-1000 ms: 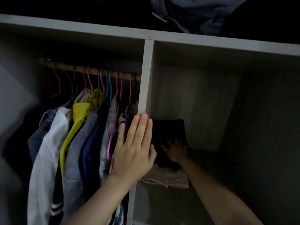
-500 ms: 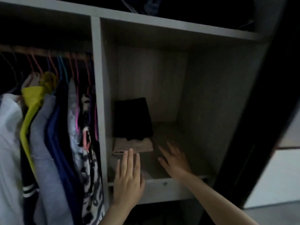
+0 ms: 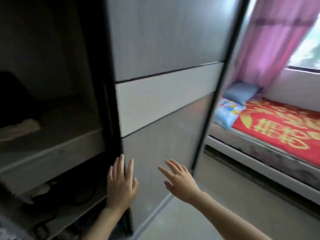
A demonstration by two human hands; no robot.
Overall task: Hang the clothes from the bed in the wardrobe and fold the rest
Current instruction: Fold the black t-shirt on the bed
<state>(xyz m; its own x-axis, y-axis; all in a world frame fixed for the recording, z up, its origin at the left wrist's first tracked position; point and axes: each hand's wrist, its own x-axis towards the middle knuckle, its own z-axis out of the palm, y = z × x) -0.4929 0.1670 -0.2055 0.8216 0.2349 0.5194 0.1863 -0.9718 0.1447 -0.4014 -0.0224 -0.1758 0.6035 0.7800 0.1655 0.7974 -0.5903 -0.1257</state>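
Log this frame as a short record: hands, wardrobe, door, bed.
left hand: open, fingers straight, at the dark edge of the sliding door; contact unclear
right hand: open, fingers spread, before the door, holding nothing
wardrobe: open side shows folded clothes on a shelf, dim
bed: red cover, blue pillow; no clothes on the part in view

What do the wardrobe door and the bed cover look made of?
The wardrobe door looks like laminated board panels, matt grey and white, in a thin dark frame; flat with a faint sheen. The bed cover is probably soft cloth, red with a gold pattern, no shine.
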